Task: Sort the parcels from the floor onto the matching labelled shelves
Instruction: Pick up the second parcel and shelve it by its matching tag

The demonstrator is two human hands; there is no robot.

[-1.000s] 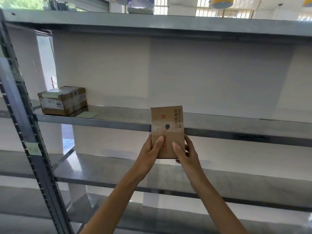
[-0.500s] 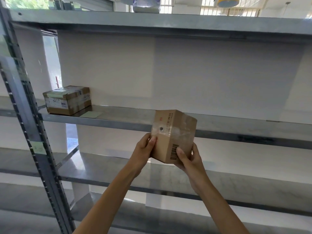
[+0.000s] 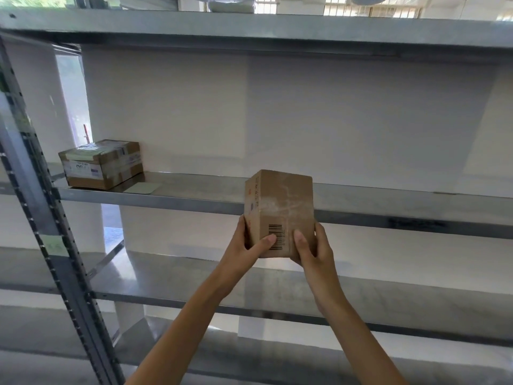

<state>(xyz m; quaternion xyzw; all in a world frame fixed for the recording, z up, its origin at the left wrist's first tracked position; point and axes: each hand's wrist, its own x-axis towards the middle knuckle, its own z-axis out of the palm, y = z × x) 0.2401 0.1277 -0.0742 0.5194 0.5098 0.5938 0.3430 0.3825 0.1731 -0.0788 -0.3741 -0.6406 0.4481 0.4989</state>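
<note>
Both hands, left hand and right hand, grasp a small box at frame centre. Its barcode faces the person, probably for reading which shelf matches.

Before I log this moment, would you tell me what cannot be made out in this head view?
- Held parcel: barcode partly under the left hand's thumb; side print too blurred to read.
- Shelved parcel: label text too small.
- Green tag on the upright: writing illegible.
- Objects on the top shelf: cut off by the frame's upper edge.
- Floor parcels: outside the frame.
</note>
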